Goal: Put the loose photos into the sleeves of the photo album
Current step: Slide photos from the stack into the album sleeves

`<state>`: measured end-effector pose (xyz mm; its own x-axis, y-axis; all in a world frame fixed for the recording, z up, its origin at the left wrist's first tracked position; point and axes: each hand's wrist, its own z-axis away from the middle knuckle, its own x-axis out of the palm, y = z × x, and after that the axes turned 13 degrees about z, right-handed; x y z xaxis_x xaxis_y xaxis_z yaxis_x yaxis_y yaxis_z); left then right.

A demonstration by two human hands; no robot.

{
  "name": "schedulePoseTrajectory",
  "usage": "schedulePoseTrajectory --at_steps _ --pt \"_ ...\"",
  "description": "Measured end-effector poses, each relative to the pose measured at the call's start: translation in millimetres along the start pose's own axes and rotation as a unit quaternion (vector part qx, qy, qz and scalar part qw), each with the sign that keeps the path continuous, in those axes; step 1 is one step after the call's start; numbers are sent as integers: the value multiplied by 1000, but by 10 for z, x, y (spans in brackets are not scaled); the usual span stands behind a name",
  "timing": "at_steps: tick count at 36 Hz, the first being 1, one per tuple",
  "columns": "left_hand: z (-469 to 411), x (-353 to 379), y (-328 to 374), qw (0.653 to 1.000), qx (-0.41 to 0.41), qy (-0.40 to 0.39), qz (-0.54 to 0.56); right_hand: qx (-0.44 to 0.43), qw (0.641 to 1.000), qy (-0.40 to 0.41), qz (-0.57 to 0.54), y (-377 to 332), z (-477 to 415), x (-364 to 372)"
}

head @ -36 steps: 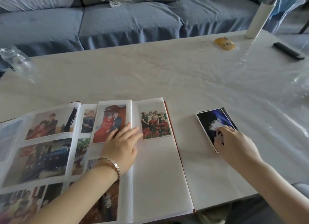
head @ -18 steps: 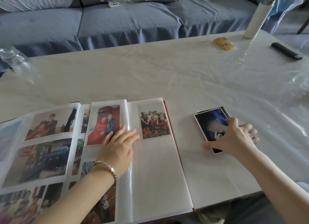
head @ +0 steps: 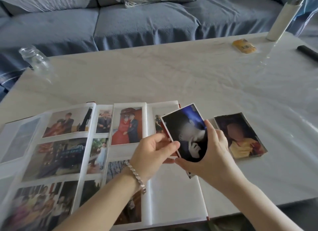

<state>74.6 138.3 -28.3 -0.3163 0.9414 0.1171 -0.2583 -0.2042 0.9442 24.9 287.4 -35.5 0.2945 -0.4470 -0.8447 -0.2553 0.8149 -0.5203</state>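
Head view, centre of frame: dark photo (head: 187, 136) tilted above open album's (head: 172, 196) right page, left edge pinched by left hand (head: 151, 153), bottom and right edge gripped by right hand (head: 211, 155). Right of centre: stack of loose photos (head: 240, 136) flat on white table (head: 172, 75).

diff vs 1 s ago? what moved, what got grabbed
The right hand lifted the dark photo off the stack and carried it left, over the album's right page. The left hand left the page where it lay flat and now pinches the photo's left edge too. A yellow-toned photo now tops the stack. Album and stack stayed put.
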Motion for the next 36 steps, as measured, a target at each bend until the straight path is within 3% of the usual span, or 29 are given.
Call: schedulePoseTrajectory --at_steps 6,9,14,20,27,29,33,36 --pt "1 -59 -48 999 -11 20 48 -8 999 0 -31 -20 43 86" --pt "8 -91 -43 996 -22 29 87 18 994 -42 -98 16 6 65" --pt "-76 -122 -98 997 -23 68 12 41 981 -23 -190 199 -50 -19" --pt "-319 147 -181 998 -31 43 -38 73 987 98 -103 401 -120 -199" --pt "-660 720 -186 990 -31 -17 -137 138 986 63 -64 418 -136 -374" --pt "-692 805 -151 992 -27 -15 -124 150 987 46 -48 432 -148 -361" --pt "-650 747 -100 992 56 60 -95 160 986 28 -36 419 -144 -331" --pt "-486 630 -45 998 37 -9 -39 134 989 26 -63 400 -143 -245"
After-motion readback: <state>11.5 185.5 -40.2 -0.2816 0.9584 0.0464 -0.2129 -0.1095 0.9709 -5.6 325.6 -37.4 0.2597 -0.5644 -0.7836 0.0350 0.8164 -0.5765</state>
